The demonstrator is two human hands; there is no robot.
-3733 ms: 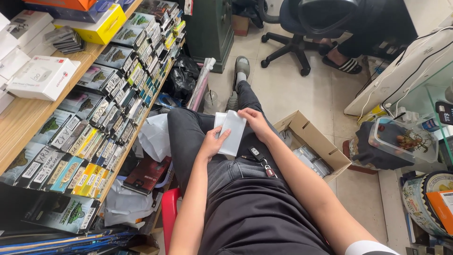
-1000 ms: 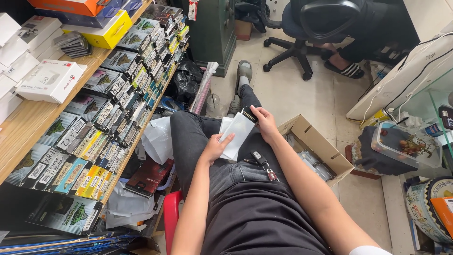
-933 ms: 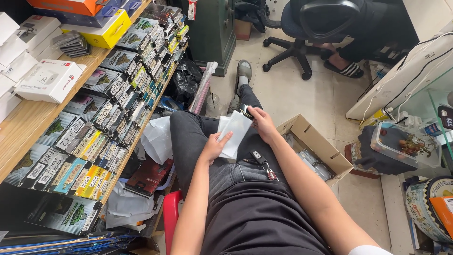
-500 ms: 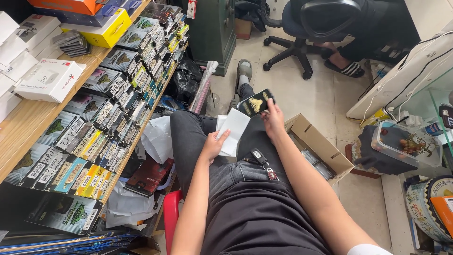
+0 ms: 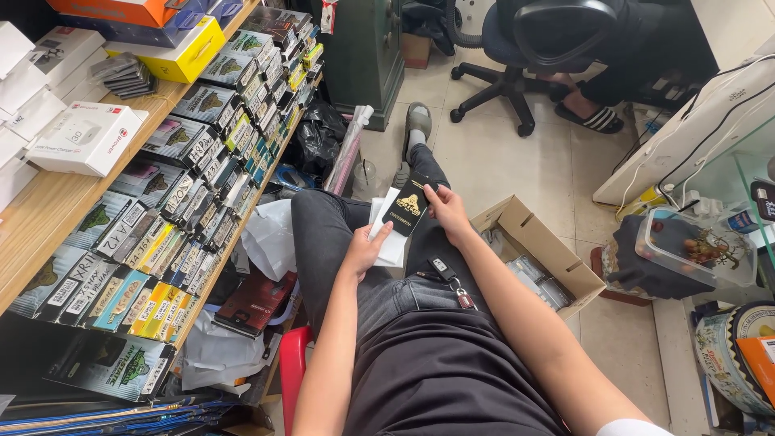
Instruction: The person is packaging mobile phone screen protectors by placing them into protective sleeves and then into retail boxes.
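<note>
Seated person, head camera looking down over the lap. Right hand (image 5: 446,211) pinches a flat black packet (image 5: 406,207) with a gold emblem by its upper right edge, thumb on the front face, other fingers hidden behind it, so clamped on the packet. The packet is tilted, face up toward the camera, probably so the front can be seen. It sits over the knees, overlapping the top of a white sleeve (image 5: 390,239). Left hand (image 5: 365,249) holds that white sleeve from below, thumb pressed along its lower front, other fingers underneath and out of view; grip looks closed on it. The sleeve lies low against the thigh, which seems to steady it while the black packet stays lifted above it.

A key fob (image 5: 446,273) hangs at the waist on the dark trousers. An open cardboard box (image 5: 539,250) stands on the tiled floor just beside the right leg, more flat packets inside, within easy reach of the right hand. On the left, a wooden shelf (image 5: 48,211) carries white boxes on top and rows of similar flat packets (image 5: 182,210) filed on edge along its front, labels outward. A red stool edge (image 5: 292,367) shows under the person. Another person sits in an office chair (image 5: 517,56) well apart at the top.
</note>
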